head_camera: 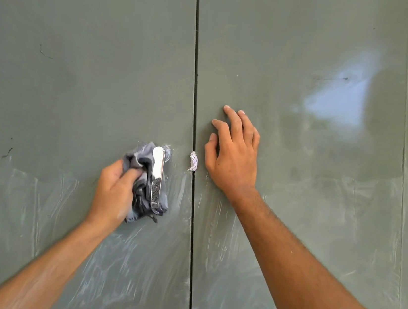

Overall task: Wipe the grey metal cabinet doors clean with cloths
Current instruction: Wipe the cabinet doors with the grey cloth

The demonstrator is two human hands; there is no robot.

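A single wide-angle view is given, taken from the head and aimed straight ahead at the cabinet doors from close range; both forearms are seen reaching in from the bottom edge, and the frame is filled by the doors

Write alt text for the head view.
A left hand grips a crumpled grey cloth around the chrome handle of a grey metal cabinet door, while the right hand presses flat on the neighbouring door.
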